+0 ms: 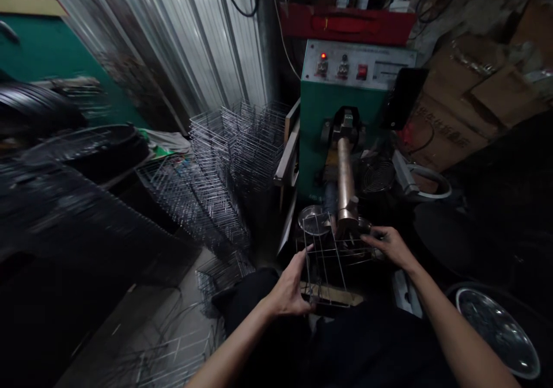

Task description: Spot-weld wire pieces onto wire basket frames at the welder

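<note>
A wire rack (322,267) of thin metal rods lies in front of me, under the tip of a green spot welder's copper-coloured arm (345,181). My left hand (290,290) grips the rack's left side, thumb low and fingers reaching up along the rods. Just right of the arm's tip, my right hand (391,247) has its thumb and fingers pinched together. What sits in that pinch is too dark and small to name. Behind the rack, beside the arm, is a round metal dish (314,220).
Tall stacks of wire racks (233,152) stand to my left, with more wire pieces (173,353) on the floor. The control panel (358,65) shows a red light. Cardboard boxes (444,129) are at right, and a shiny round tray (496,333) sits low at my right.
</note>
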The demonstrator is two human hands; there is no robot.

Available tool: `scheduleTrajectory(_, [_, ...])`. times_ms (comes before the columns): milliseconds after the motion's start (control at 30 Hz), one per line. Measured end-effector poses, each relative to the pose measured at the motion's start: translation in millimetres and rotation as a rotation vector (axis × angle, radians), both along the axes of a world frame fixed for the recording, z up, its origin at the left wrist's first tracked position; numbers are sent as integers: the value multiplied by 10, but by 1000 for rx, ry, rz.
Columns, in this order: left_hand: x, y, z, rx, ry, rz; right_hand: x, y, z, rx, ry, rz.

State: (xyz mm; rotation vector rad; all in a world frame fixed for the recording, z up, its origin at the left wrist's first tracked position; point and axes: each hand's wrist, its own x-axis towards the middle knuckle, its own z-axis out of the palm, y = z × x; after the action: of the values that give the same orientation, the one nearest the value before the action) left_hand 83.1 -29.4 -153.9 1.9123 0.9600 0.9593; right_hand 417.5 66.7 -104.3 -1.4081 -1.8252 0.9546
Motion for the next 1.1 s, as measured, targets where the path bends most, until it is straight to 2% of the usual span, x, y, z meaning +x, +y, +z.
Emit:
scheduleTrajectory(267, [-5,76,-102,13,-22,-15,-26,37,35,-20,-20,-4])
scheduleTrajectory(600, [5,128,-87,55,39,4,2,101,-8,-24,11,-5])
scheduleTrajectory(733, [-8,114,-64,53,66,-1,17,-38,-68,130,41,-117])
scheduleTrajectory(867, [-9,115,-35,20,46,0,57,-272,-284,354,40,-225])
scheduleTrajectory(1000, [32,110,-31,-29,21,41,-35,-372,-419,351,41,-269])
scheduleTrajectory(1100, [69,85,-36,-60,2,89,-162,-336,-338,389,42,-223])
